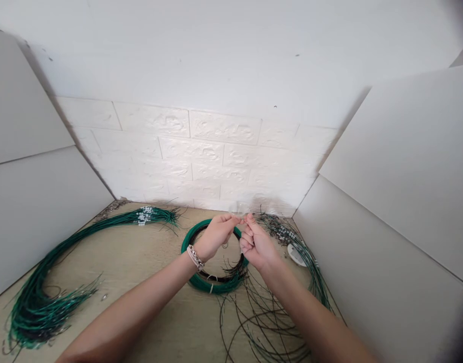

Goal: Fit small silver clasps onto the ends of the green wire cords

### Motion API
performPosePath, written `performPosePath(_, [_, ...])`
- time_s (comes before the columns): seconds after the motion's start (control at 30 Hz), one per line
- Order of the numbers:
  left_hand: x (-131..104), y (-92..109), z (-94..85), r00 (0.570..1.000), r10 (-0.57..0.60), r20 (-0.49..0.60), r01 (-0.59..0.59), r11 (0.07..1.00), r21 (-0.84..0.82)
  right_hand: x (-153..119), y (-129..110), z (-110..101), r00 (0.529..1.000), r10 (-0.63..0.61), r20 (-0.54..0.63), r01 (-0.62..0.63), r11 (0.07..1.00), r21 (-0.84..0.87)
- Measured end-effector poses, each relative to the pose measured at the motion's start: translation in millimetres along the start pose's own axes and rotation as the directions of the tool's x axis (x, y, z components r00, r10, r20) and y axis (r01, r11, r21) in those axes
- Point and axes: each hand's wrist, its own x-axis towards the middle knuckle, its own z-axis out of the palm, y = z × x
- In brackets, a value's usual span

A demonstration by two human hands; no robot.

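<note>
My left hand [216, 234], with a bracelet [195, 257] at its wrist, is closed in a pinch above a green and black wire coil [201, 285]. Touching or nearly touching its fingertips, my right hand [257, 243] is pinched too, thumb on top and the other fingers curled in. Whatever lies between the fingertips is too small to make out. The coil rests on the tabletop, bound with pale ties, its far side partly behind my hands. Thin dark loose wires [269, 317] spread below my right forearm.
A long curved bundle of green wires [65, 244] with white pieces [143, 215] lies at the left. More green wires [307, 254] run along the right beside a white round object [296, 254]. White panels [386, 227] and a brick-patterned wall [205, 156] enclose the tabletop [140, 262].
</note>
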Motion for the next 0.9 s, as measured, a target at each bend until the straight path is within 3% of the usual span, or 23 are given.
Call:
performPosePath(0.13, [-1, -4, -0.2, 0.990, -0.058, 0.132, 0.091, 0.960, -0.263, 3, -3, -1, 0.989, -0.148, -0.009, 0.147, 0.984, -0.101])
performPosePath(0.37, [-2, -4, -1.4, 0.966, -0.112, 0.234, 0.200, 0.896, -0.396, 8, -6, -3, 0.973, -0.231, -0.030, 0.218, 0.947, -0.235])
performPosePath(0.57, [-2, -3, -1.0, 0.937, -0.232, 0.261, 0.336, 0.803, -0.492, 11, -6, -13, 0.902, -0.428, 0.056, 0.377, 0.719, -0.584])
performPosePath(0.7, [0, -3, -0.7, 0.940, -0.252, 0.232, 0.339, 0.780, -0.525, 11, -9, -14, 0.860, -0.489, 0.144, 0.430, 0.544, -0.720])
performPosePath(0.9, [3, -7, -1.6, 0.952, -0.233, 0.199, 0.304, 0.803, -0.513, 10, -10, -13, 0.863, -0.461, 0.208, 0.436, 0.470, -0.768])
